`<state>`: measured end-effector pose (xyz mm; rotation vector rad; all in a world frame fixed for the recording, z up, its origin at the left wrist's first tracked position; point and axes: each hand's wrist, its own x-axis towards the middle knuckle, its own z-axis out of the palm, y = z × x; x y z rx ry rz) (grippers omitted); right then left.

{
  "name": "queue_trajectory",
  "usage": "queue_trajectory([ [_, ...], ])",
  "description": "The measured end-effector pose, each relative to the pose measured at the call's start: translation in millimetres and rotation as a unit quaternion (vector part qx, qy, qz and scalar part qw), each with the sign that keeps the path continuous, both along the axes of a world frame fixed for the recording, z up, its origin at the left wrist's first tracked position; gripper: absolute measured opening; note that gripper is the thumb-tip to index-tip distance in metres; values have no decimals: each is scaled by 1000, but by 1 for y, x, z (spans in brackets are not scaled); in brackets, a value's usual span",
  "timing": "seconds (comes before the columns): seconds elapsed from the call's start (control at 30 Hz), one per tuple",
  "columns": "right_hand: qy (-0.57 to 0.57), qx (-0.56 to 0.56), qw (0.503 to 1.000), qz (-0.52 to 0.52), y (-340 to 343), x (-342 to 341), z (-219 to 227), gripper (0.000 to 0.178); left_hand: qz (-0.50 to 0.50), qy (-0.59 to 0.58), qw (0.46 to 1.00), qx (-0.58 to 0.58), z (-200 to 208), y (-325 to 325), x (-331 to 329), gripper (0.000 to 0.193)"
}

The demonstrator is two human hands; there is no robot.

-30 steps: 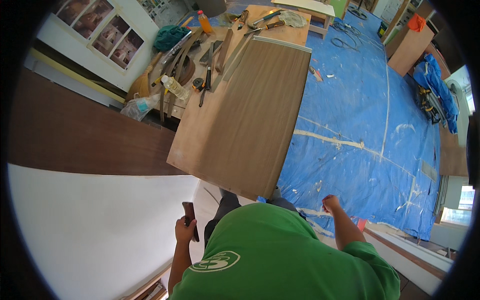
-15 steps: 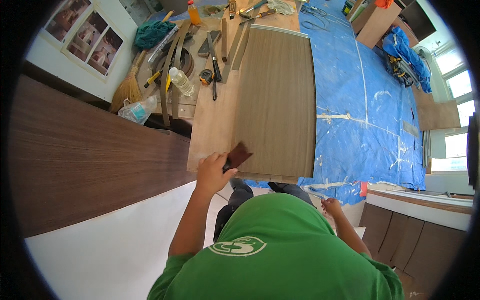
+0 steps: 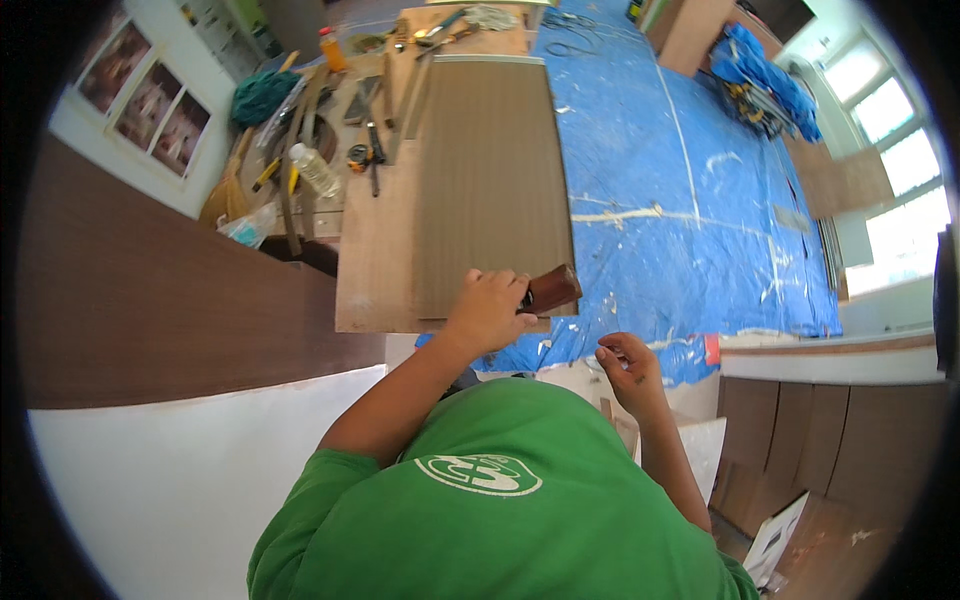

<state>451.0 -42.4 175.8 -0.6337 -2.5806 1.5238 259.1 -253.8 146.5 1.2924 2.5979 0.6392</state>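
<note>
Near the front right corner of a grey-brown wood-grain panel (image 3: 497,190), my left hand (image 3: 487,308) is closed around a reddish-brown, block-like tool (image 3: 553,289) with a dark part at the grip. Its exact kind is not clear. The tool's far end reaches past the panel's right edge. That panel lies flat on a pale wooden board (image 3: 378,275). My right hand (image 3: 632,375) hangs to the right of the panel's front edge, apart from it. Its fingers curl toward the thumb, and what they hold, if anything, cannot be made out.
Left of the panel lie a tape measure (image 3: 359,157), a clear bottle (image 3: 315,170) and curved strips (image 3: 288,185). More hand tools (image 3: 440,35) are at the far end. A blue sheet (image 3: 655,230) covers the floor to the right. A dark wood panel (image 3: 170,290) borders the left.
My left hand has carried the brown tool rightward across the panel's front end, turning it sideways. My right hand has risen closer to the panel, and the view has shifted.
</note>
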Motion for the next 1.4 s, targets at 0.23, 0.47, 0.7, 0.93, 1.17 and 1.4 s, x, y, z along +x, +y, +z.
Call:
queue_trajectory([
  [0.23, 4, -91, 992, -87, 24, 78, -31, 26, -57, 41, 996, 59, 15, 48, 30, 60],
  [0.47, 28, -70, 993, -92, 33, 93, -20, 25, 101, -264, 950, 131, 34, 95, 53, 55],
  [0.7, 139, 80, 979, -129, 41, 86, 21, 47, -84, -215, 964, 131, 43, 101, 53, 53],
  [0.93, -81, 323, 932, 141, 35, 68, 52, 81, -258, 50, 963, -63, 32, 106, 98, 46],
  [1.17, -124, 176, 965, 151, 35, 51, -42, 60, -289, 4, 941, -176, 14, 105, 110, 37],
  [1.4, -279, 78, 957, 6, 66, 135, -160, 57, 149, -22, 986, 67, -70, 25, 32, 70],
])
